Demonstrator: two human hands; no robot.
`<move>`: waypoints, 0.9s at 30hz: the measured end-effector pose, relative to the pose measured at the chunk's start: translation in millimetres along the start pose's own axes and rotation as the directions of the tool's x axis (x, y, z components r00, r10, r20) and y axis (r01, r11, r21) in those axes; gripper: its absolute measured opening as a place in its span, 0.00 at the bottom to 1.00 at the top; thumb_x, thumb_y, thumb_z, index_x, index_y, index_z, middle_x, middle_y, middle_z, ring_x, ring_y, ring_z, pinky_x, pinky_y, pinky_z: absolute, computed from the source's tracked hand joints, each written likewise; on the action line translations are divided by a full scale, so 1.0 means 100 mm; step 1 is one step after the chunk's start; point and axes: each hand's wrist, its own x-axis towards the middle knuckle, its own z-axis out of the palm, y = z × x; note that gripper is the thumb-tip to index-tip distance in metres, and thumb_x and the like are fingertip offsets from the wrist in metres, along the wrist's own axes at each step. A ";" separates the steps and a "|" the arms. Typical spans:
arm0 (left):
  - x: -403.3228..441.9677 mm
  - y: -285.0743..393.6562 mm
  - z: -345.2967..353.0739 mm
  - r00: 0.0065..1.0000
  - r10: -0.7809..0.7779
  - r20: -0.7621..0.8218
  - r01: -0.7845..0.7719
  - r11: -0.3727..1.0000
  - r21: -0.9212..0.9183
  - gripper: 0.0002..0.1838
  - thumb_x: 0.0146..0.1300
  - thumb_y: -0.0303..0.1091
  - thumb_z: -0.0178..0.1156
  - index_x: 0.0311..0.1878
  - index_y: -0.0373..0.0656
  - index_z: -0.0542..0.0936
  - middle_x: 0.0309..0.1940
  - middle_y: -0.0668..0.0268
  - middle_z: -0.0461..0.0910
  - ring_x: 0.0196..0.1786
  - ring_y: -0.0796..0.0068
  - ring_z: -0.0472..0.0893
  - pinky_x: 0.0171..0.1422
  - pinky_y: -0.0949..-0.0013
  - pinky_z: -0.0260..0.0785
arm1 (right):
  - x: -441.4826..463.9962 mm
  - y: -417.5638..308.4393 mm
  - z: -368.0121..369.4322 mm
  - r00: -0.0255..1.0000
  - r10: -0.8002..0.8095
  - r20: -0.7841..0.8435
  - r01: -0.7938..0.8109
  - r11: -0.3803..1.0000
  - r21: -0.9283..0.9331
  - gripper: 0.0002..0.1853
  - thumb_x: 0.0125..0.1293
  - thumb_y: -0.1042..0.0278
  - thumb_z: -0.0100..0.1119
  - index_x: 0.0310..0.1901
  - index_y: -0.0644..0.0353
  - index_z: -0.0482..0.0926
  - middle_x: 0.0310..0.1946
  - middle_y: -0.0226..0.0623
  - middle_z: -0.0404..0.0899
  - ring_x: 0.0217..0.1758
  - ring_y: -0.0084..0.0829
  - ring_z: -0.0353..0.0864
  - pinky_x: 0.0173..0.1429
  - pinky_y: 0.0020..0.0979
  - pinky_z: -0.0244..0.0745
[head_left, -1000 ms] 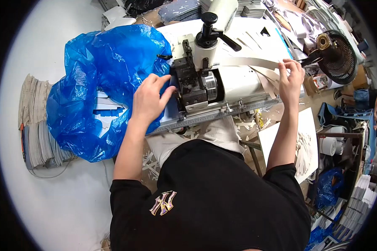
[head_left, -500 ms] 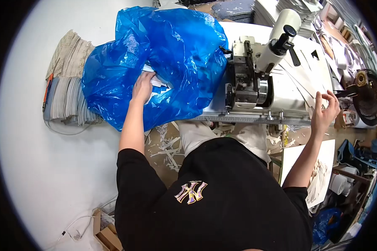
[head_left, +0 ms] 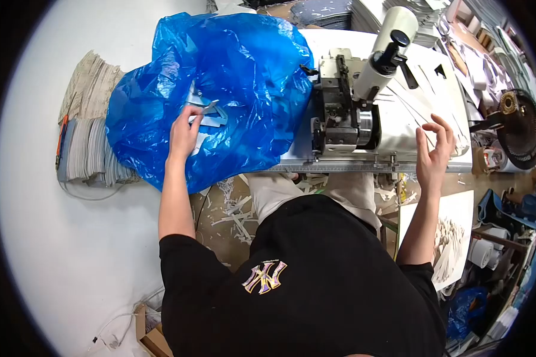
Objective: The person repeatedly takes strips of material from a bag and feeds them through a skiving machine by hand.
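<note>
My left hand (head_left: 185,134) is at the opening of a large blue plastic bag (head_left: 244,65), its thumb and fingers pinched on a small pale strip (head_left: 210,107). White and light-blue cut pieces (head_left: 211,121) show in the bag's opening beside the fingertips. Whether they are paper or another sheet material I cannot tell. My right hand (head_left: 436,153) hovers at the right end of the white machine bed (head_left: 393,134), fingers apart and curved, holding nothing. Between the hands stands a machine with a metal head (head_left: 342,107) and a white cylindrical arm (head_left: 387,44).
Bundled stacks of sheets (head_left: 86,146) lie left of the bag. A metal ruler edge (head_left: 339,167) runs along the table front. On the right are a black fan (head_left: 518,131) and a white board (head_left: 458,208) bearing thin strips. Scraps (head_left: 238,217) litter the floor.
My left hand has drawn back slightly from the bag's opening, and a pale strip now shows at its fingertips. My right hand has moved left. The view has shifted a little.
</note>
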 end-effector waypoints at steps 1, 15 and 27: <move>-0.01 0.20 0.00 1.000 0.017 0.021 -0.017 1.000 -0.017 0.09 0.75 0.30 0.65 0.54 0.43 0.82 0.50 0.59 0.85 0.53 0.54 0.86 0.58 0.60 0.77 | -0.01 -0.03 0.00 1.000 0.001 0.014 -0.001 1.000 0.017 0.11 0.76 0.60 0.68 0.49 0.58 0.84 0.68 0.39 0.79 0.74 0.43 0.68 0.80 0.46 0.59; 0.00 2.38 0.94 0.843 0.508 0.176 -0.497 0.862 -0.103 0.19 0.67 0.40 0.76 0.56 0.42 0.86 0.48 0.58 0.85 0.49 0.52 0.87 0.53 0.56 0.80 | -0.05 -0.41 0.50 0.984 -0.091 0.153 0.072 0.989 0.127 0.10 0.70 0.63 0.71 0.46 0.59 0.84 0.62 0.40 0.82 0.67 0.47 0.74 0.75 0.46 0.66; 0.03 2.66 1.13 0.871 0.462 0.170 -0.444 0.886 -0.135 0.19 0.60 0.40 0.80 0.51 0.43 0.89 0.44 0.61 0.83 0.47 0.53 0.87 0.53 0.54 0.81 | 0.12 -0.29 0.46 0.989 -0.060 0.139 0.042 0.991 0.130 0.08 0.73 0.66 0.68 0.40 0.60 0.82 0.56 0.37 0.83 0.61 0.44 0.75 0.72 0.44 0.67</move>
